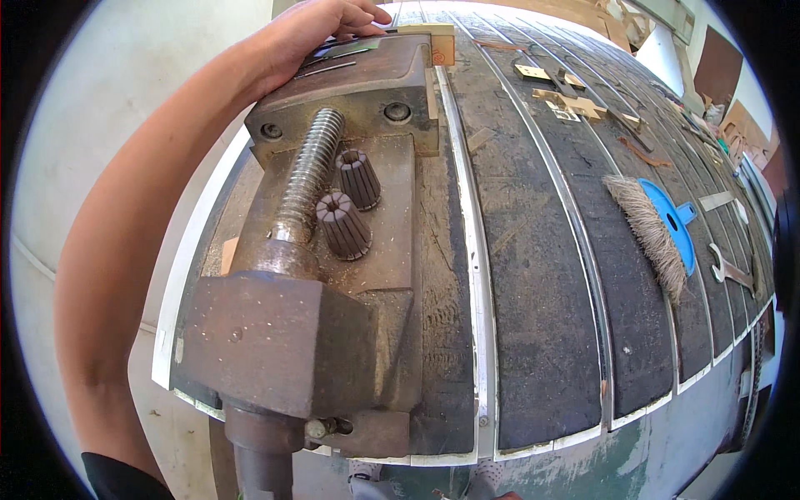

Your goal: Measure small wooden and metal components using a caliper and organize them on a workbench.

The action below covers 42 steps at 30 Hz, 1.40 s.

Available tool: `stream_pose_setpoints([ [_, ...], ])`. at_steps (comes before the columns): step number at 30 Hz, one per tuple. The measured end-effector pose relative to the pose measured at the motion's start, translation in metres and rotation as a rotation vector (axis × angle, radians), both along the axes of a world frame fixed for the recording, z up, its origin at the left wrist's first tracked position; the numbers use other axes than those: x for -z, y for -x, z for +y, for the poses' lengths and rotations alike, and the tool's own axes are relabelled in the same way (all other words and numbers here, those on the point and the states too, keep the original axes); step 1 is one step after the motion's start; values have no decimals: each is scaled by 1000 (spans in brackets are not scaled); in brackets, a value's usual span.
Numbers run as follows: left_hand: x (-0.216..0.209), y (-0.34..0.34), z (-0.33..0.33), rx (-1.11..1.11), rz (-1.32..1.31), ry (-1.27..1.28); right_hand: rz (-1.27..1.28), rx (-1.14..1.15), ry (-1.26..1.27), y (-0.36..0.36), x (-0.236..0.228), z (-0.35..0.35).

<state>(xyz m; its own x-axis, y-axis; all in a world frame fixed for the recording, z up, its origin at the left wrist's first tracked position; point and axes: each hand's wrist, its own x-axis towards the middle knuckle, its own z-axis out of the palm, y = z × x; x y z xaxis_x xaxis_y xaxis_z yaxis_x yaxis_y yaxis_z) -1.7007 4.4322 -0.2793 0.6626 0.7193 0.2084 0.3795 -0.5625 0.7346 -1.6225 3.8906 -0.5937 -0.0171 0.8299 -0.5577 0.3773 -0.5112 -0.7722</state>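
My left arm reaches up the left side, and my left hand (337,18) is at the far end of a heavy machine vise (258,329). Its fingers are bent and close together over the jaw; what they hold, if anything, is hidden. Beside the hand, thin metal rods (325,70) and a small green piece (354,47) lie on top of the jaw block. Two dark slotted collets stand on the vise bed beside the threaded screw (312,171): a nearer collet (346,229) and a farther collet (359,179). My right hand does not show.
The vise sits on a dark slotted machine table (533,333) with metal strips. Rightward lie a blue-backed brush (658,229), an open-end wrench (733,271) and brass-coloured blocks (571,104). A wooden block (442,48) is beside the far jaw. Chips litter the vise bed.
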Motion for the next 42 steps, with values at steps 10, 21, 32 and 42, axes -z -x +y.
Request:
stream_pose_setpoints([
  [10, 8, 5, -12, -12, -44, 151, 111, 77, -30, 7, -19, -11],
  [21, -13, -2, -1, -48, 151, -230, 683, 526, 9, -31, -278, 58],
  [32, -82, 19, -60, -96, -32, -492, 762, 651, -238, -74, -324, 353],
  [42, -128, 182, -163, -315, 8, 33, -119, 443, -180, -52, -374, 227],
])
